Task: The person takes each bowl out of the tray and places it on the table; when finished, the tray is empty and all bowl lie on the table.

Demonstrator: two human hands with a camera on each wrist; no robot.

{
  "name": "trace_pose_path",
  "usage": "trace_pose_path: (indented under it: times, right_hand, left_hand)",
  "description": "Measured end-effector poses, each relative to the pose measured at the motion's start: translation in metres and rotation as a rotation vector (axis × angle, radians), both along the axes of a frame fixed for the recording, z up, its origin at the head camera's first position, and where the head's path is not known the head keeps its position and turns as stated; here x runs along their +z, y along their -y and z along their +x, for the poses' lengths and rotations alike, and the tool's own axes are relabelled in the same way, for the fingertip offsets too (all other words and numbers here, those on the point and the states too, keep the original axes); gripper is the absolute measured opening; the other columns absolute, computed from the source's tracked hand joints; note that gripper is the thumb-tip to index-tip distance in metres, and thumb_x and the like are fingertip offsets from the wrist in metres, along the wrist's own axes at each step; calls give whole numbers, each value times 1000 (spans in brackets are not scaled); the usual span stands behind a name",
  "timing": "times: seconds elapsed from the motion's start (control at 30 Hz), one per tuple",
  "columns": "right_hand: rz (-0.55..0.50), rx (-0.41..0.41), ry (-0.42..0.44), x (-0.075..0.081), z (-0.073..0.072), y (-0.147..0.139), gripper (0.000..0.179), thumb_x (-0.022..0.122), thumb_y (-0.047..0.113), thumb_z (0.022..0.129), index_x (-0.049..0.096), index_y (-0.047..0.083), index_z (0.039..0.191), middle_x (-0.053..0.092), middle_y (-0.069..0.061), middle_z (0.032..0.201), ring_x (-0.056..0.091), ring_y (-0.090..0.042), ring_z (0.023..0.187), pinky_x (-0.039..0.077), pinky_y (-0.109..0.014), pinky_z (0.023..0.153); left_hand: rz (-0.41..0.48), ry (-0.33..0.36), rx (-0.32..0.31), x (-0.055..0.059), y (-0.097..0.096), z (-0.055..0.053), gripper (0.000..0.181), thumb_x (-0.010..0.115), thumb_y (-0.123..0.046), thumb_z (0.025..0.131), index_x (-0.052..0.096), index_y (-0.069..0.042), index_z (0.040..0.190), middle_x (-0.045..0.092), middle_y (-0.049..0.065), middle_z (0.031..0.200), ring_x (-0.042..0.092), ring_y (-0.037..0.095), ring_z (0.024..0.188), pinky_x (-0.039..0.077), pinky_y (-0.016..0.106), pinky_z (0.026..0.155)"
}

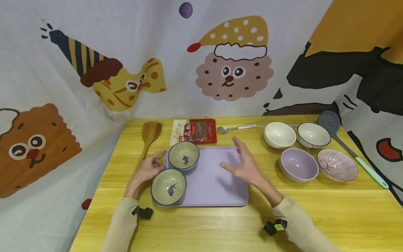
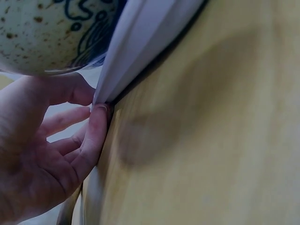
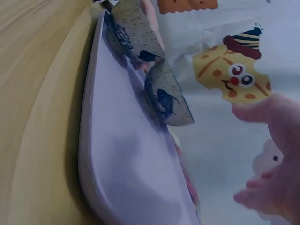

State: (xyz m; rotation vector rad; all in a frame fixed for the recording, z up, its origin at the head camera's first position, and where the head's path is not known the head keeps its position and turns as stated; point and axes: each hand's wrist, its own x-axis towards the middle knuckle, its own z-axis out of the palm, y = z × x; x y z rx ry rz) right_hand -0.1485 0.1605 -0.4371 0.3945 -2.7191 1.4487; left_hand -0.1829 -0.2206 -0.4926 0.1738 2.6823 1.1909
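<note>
A light purple tray (image 1: 209,175) lies on the wooden table. On its left part stand two speckled bowls with blue rims and fish drawings, one farther back (image 1: 183,155) and one nearer (image 1: 169,187). My left hand (image 1: 148,169) is at the tray's left edge, beside both bowls. In the left wrist view its thumb and a fingertip (image 2: 97,115) pinch the tray's rim (image 2: 129,51), close under a bowl (image 2: 47,35). Over the tray's right part hovers my right hand (image 1: 247,164), fingers spread and holding nothing; the right wrist view shows this hand (image 3: 276,159) apart from the tray.
Behind the tray lie a wooden spatula (image 1: 151,134), a red spice packet (image 1: 201,131) and a spoon (image 1: 236,128). To the right stand a cream bowl (image 1: 280,134), a dark-rimmed white bowl (image 1: 313,134), a purple bowl (image 1: 299,164) and a pink-streaked bowl (image 1: 337,164), beside a skimmer (image 1: 343,143).
</note>
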Motion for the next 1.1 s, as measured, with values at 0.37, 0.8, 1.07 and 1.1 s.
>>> trace_pose_path:
  times: [0.37, 0.8, 1.07, 1.1]
  right_hand:
    - [36, 336, 53, -14, -37, 59, 115, 90, 30, 76, 17, 5, 161, 30, -18, 164, 40, -40, 145, 38, -52, 119]
    - [112, 453, 68, -23, -62, 104, 126, 94, 37, 70, 14, 5, 162, 25, -20, 165, 30, -36, 151, 28, -55, 123]
    - [126, 448, 57, -30, -65, 112, 132, 96, 36, 65, 13, -1, 160, 26, -24, 163, 31, -38, 150, 28, -55, 123]
    - [125, 439, 58, -30, -65, 112, 132, 97, 37, 64, 14, -2, 160, 27, -25, 163, 32, -39, 150, 28, -56, 123]
  left_hand:
    - [20, -3, -10, 1, 1, 1, 66, 69, -5, 87, 50, -8, 149, 68, 11, 90, 61, 16, 74, 53, 24, 63]
    - [63, -13, 6, -3, 4, 2, 64, 69, -3, 85, 53, -7, 147, 68, 12, 88, 60, 17, 72, 52, 23, 61]
    - [75, -14, 13, -6, 6, 2, 62, 69, -1, 86, 54, -6, 146, 67, 12, 87, 59, 17, 71, 51, 22, 59]
    - [74, -14, 13, -6, 6, 2, 62, 69, -1, 86, 54, -7, 146, 67, 12, 87, 59, 17, 71, 51, 22, 59]
